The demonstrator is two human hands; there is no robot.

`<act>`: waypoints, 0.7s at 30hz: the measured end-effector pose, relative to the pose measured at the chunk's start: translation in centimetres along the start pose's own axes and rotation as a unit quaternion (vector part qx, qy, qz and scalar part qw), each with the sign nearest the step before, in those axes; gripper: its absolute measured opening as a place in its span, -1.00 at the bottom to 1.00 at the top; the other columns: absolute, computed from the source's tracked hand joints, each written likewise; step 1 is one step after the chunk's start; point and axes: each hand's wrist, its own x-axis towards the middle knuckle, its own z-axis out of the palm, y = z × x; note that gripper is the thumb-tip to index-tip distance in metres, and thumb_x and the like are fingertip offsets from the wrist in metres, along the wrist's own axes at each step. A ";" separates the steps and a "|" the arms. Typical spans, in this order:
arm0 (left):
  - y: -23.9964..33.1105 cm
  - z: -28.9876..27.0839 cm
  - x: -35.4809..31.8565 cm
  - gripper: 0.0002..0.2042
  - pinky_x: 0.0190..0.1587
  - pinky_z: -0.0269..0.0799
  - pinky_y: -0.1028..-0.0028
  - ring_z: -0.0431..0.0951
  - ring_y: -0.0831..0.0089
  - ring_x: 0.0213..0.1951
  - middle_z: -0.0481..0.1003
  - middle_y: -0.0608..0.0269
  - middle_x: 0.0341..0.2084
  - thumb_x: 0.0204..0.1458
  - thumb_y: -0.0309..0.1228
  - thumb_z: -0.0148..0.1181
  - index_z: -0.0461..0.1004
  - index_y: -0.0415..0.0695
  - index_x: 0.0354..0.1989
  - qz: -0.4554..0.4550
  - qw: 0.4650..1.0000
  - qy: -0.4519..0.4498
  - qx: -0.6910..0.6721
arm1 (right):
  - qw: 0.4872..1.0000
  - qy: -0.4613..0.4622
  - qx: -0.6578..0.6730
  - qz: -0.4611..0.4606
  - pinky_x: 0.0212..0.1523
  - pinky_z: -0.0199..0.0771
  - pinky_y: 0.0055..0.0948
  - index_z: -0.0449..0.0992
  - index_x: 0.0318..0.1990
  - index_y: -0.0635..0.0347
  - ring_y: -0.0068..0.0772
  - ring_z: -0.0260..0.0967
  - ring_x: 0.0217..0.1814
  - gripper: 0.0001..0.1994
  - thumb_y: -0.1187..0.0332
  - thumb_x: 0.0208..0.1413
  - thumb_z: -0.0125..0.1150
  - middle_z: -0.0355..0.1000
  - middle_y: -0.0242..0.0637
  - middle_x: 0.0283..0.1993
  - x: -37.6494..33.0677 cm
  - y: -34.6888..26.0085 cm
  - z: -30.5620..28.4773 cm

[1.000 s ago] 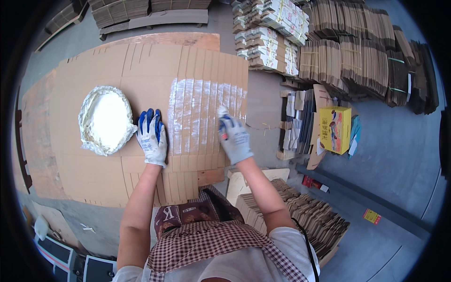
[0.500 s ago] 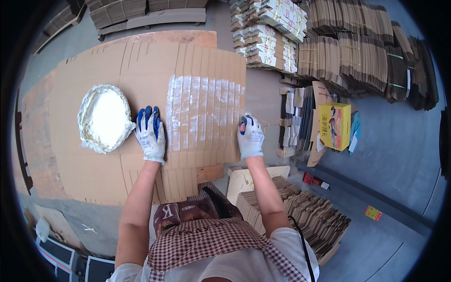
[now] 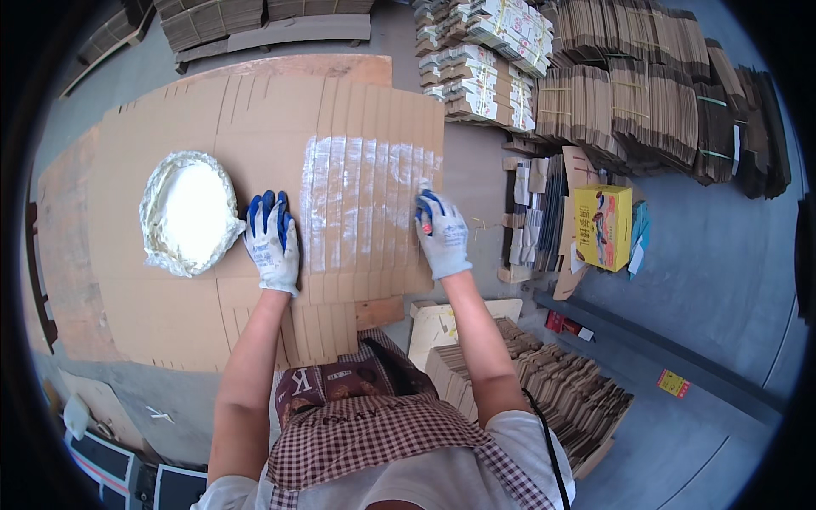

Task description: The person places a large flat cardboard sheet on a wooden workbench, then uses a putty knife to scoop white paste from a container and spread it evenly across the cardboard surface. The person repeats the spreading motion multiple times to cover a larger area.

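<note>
Overlapping cardboard sheets (image 3: 161, 314) lie fanned in narrow strips, with white paste (image 3: 357, 195) smeared across the strips on the right. My left hand (image 3: 272, 242), in a white glove with blue fingertips, rests flat on the cardboard just left of the paste, fingers stretched out. At the right edge of the pasted strips is my right hand (image 3: 443, 235), gloved alike, its fingers closed round something mostly hidden; a small reddish bit and a whitish tip show. Left of my left hand stands a round basin (image 3: 153, 246) lined with crinkled plastic, holding white paste.
Bundled flat cartons (image 3: 629, 102) are stacked at the far right, with white printed cartons (image 3: 484, 85) beside them. A yellow box (image 3: 602, 228) stands further right. More folded cardboard (image 3: 552, 382) leans near my right forearm. A wooden board (image 3: 72, 238) shows under the sheets.
My right hand has moved slightly left and inward, from the sheets' right edge onto the pasted strips. My left hand has stayed in place.
</note>
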 end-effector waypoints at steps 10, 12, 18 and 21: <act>0.1 -0.3 0.1 -0.63 0.38 0.08 0.08 0.30 0.04 0.30 0.41 0.10 0.23 0.24 -0.35 0.05 0.49 -0.06 0.21 0.004 1.000 -0.003 0.019 | 1.000 0.020 -0.012 0.014 0.18 0.42 -0.17 0.51 0.03 0.09 -0.05 0.42 0.12 -0.65 0.38 0.05 0.26 0.48 -0.16 0.11 3.4 2.4 0.1; 0.6 -0.1 0.4 -0.62 0.38 0.08 0.08 0.29 0.05 0.30 0.41 0.10 0.23 0.24 -0.34 0.05 0.49 -0.06 0.21 0.009 1.000 -0.006 0.016 | 0.998 -0.050 -0.029 0.015 0.18 0.42 -0.18 0.50 0.05 0.09 -0.05 0.41 0.12 -0.63 0.39 0.03 0.26 0.48 -0.16 0.08 3.8 3.0 0.5; -0.4 0.6 0.1 -0.57 0.40 0.03 0.04 0.27 0.04 0.32 0.38 0.12 0.27 0.19 -0.32 0.10 0.45 -0.01 0.26 0.006 1.000 -0.011 0.005 | 0.989 0.018 0.009 0.149 0.17 0.42 -0.18 0.51 0.05 0.10 -0.03 0.42 0.10 -0.62 0.39 0.02 0.29 0.48 -0.15 0.04 5.1 5.4 -0.9; -0.1 0.3 0.1 -0.56 0.40 0.03 0.04 0.26 0.05 0.32 0.37 0.12 0.28 0.18 -0.31 0.11 0.44 0.00 0.27 -0.001 1.000 -0.014 0.008 | 0.941 0.049 0.188 0.278 0.16 0.44 -0.23 0.52 0.04 0.12 -0.17 0.47 0.10 -0.62 0.35 0.04 0.35 0.51 -0.14 0.07 6.6 1.1 -1.0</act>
